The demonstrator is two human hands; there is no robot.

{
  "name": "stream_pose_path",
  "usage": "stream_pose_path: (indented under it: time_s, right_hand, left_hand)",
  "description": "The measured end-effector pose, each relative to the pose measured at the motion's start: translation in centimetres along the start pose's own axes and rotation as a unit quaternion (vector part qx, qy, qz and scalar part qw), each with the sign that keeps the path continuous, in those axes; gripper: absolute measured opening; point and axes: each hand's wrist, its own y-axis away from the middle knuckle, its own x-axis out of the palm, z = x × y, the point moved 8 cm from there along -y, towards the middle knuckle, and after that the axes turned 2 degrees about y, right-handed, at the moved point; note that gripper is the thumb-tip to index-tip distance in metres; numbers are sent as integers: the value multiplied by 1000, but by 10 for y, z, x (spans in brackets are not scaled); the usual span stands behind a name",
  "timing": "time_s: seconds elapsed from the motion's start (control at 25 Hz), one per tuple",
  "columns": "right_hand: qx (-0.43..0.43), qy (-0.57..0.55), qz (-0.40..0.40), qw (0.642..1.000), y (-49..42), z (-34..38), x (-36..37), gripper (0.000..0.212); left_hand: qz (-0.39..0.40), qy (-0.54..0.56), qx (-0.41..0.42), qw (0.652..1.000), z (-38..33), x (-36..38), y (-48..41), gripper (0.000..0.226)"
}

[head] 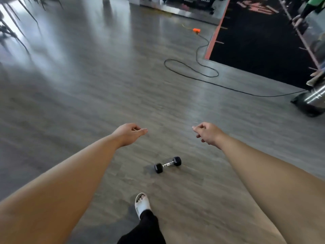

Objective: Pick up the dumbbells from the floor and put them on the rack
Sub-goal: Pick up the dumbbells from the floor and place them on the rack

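A small dumbbell with black hex heads and a chrome handle lies on the grey wood floor, just ahead of my foot in a white slide. My left hand hangs in the air above and to the left of it, fingers loosely curled and holding nothing. My right hand hovers above and to the right, fingers also curled and empty. Neither hand touches the dumbbell. No rack shows in the head view.
A black cable loops across the floor ahead, running to an orange plug box. A black mat with an orange edge lies at the far right. A metal machine base stands at the right edge. Dark equipment legs fill the top left.
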Motion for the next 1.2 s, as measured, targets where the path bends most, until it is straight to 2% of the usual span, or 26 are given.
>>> stream_pose_path:
  time_s: [0.24,0.52,0.68,0.76,0.92,1.08,1.2]
  right_hand:
    - [37,32,43,998,-132,-1,0,40]
    - [7,83,147,986,-271,8,36,52]
    - [-12,103,227,968,-348,-3,77,53]
    - [-11,129,266,955,-382,-28,103,54]
    - [17,173,324,930,-445,-112,170,51]
    - [58,201,340,917,-496,-211,241,48]
    - [77,214,339,913,-533,-282,302,48]
  left_hand:
    - [56,43,-88,994,6,37,-121,45]
    - [6,170,-199,965,6,43,-194,55]
    - [-44,175,-251,951,27,70,-221,50]
    - [-58,184,-282,940,48,101,-239,49]
    - [-20,234,-369,899,117,204,-280,45]
    - [0,252,-393,884,201,295,-332,46]
    - [5,286,-431,855,273,360,-372,54]
